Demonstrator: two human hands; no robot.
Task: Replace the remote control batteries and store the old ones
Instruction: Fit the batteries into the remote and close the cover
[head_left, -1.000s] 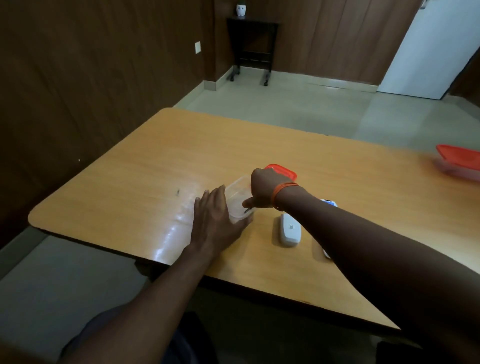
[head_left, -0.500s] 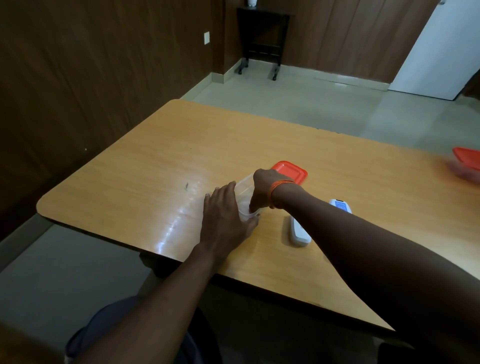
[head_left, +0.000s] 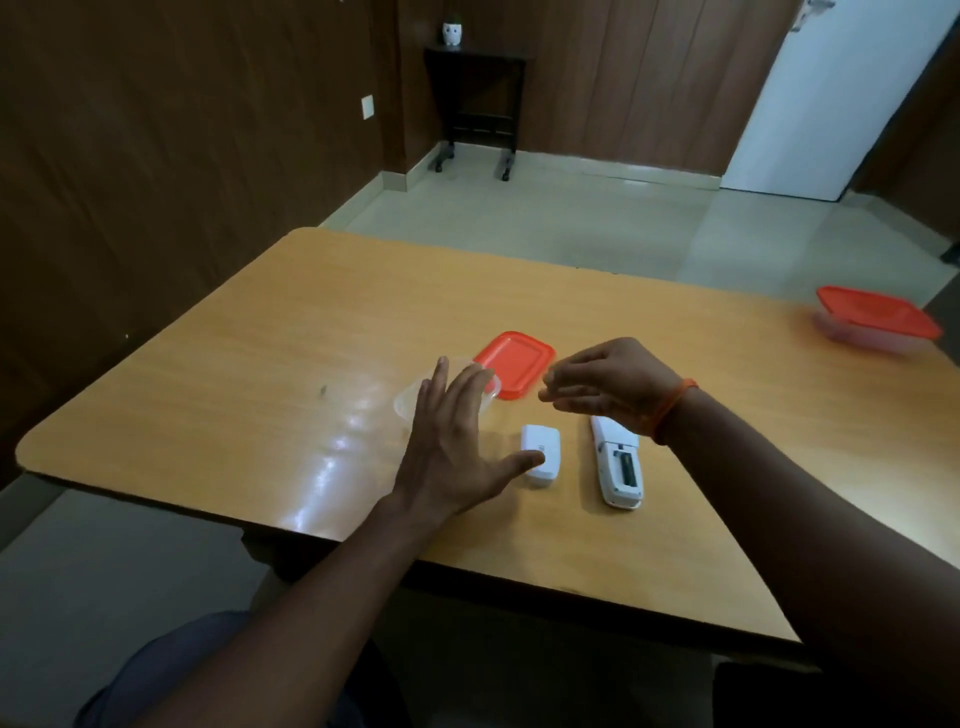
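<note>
A white remote (head_left: 617, 466) lies face down on the wooden table (head_left: 270, 374) with its battery bay uncovered. Its white battery cover (head_left: 541, 453) lies just to the left. A small clear container (head_left: 410, 402) stands open, with its red lid (head_left: 515, 364) lying flat behind it. My left hand (head_left: 454, 441) hovers over the container with fingers spread, thumb tip near the cover. My right hand (head_left: 608, 387) floats above the remote's far end, fingers loosely bent, holding nothing I can see. The container's inside is mostly hidden by my left hand.
A second clear container with a red lid (head_left: 878, 319) sits at the table's far right edge. A dark side stand (head_left: 475, 104) with a small white pot is against the back wall. The table's near edge runs just below my forearms.
Both hands have come off the clear container. My right hand has lifted out of it and moved right, over the remote. My left hand has opened and risen slightly.
</note>
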